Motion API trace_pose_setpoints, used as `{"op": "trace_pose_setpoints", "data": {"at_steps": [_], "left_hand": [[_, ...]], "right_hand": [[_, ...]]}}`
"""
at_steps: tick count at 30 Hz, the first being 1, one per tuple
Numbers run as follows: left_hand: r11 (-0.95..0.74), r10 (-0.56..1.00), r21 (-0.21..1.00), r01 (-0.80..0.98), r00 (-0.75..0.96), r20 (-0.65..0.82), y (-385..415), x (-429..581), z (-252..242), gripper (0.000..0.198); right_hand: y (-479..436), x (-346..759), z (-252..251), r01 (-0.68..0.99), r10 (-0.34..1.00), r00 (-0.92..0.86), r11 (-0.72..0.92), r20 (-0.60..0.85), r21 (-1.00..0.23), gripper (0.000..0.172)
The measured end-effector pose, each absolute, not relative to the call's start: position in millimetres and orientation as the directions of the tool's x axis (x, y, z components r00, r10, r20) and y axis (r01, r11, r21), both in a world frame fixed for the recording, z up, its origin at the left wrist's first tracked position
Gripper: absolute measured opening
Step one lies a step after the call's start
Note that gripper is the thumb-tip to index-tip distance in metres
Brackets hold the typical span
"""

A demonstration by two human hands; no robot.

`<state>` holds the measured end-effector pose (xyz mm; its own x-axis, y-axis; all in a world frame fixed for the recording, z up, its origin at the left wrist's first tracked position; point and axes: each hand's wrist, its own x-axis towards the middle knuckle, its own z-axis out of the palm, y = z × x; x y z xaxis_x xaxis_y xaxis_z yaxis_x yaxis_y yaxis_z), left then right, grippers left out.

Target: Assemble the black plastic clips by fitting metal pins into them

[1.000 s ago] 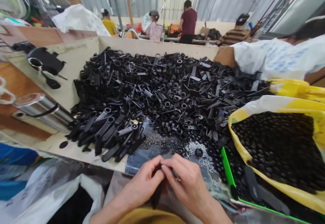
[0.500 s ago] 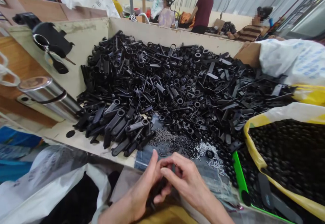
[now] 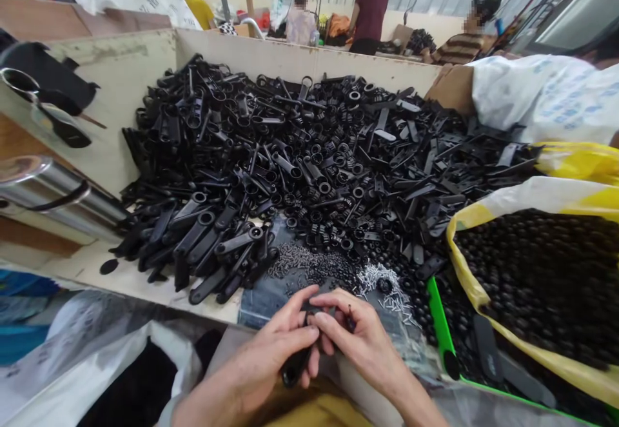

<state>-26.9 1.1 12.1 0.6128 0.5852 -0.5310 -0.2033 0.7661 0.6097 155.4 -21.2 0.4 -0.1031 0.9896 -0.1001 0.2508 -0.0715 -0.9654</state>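
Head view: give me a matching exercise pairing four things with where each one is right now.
Things:
1. Silver pins
2. Black round pieces
3. Black lever
4. Heap of black parts

Places:
A. Yellow bag
B. Left hand
C. Wooden bin
D. Blue sheet

Pairs: 1-D, 2-A, 3-B, 4-C
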Motion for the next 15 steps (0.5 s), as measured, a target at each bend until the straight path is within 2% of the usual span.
{"op": "trace_pose_setpoints", "data": {"at_steps": [3, 5, 9, 13, 15], "left_hand": [[0.781, 0.567, 0.583, -0.225, 0.647, -0.510, 5, -26, 16, 0.067], [0.793, 0.552, 0.562, -0.235, 0.667, -0.501, 4, -25, 17, 0.058], [0.733, 0.576, 0.670, -0.118, 0.631, -0.520, -3, -24, 8, 0.032], [0.651, 0.568, 0.755, 0.074, 0.612, -0.550, -6, -29, -11, 0.047], [0.646, 0.581, 0.758, 0.090, 0.586, -0.565, -4, -34, -20, 0.054]], "right_hand": [[-19, 160, -1, 0.196, 0.988, -0.111, -0.082, -0.105, -0.977, 0.022], [-17, 163, -3, 0.220, 0.995, -0.076, -0.046, -0.064, -0.974, 0.021], [-16, 158, -5, 0.249, 1.000, -0.019, 0.005, 0.000, -0.968, 0.019], [-19, 160, 2, 0.289, 0.996, -0.094, 0.036, 0.009, -0.957, 0.019], [-16, 176, 8, 0.362, 0.993, -0.114, 0.066, 0.026, -0.930, 0.022]]}}
